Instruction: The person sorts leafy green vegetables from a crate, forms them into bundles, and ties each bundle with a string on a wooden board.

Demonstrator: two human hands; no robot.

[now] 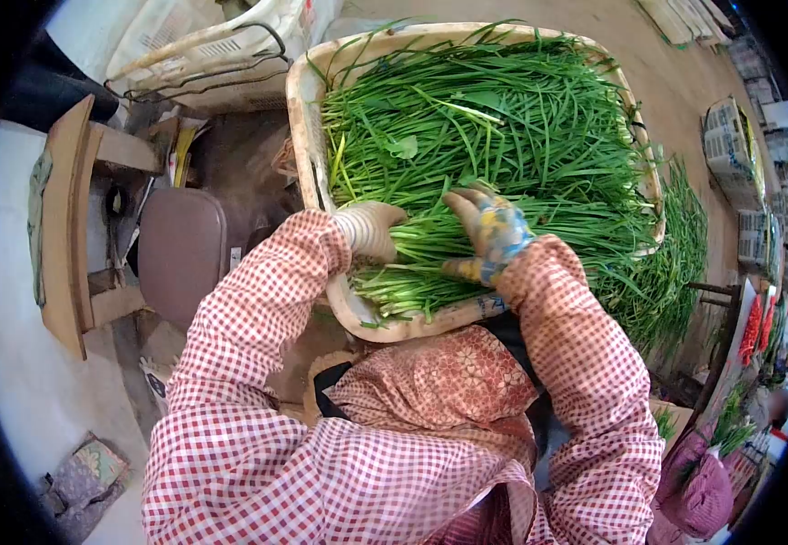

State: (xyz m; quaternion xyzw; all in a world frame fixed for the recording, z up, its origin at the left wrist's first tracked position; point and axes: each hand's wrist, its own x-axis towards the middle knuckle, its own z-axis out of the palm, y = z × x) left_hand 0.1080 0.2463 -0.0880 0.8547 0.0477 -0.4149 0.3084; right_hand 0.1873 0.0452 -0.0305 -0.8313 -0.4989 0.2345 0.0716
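Observation:
A large cream plastic crate (308, 154) in front of me is heaped with long green garlic chives (503, 127). Their pale stem ends lie toward the near left corner. My left hand (371, 229), in a beige glove with a striped cuff, presses its fingers into the stems at the crate's left side. My right hand (489, 234), in a beige glove with a blue and yellow patterned back, curves its thumb and fingers around a bunch of the chives. The left fingertips are partly hidden among the leaves.
More chives (675, 245) lie beyond the crate's right side. To the left stand a brown-seated chair (181, 250) and a wooden frame (76, 227). Another white crate (208, 64) is behind. A person in pink (698, 490) is at the lower right, near tied bundles (733, 150) further back.

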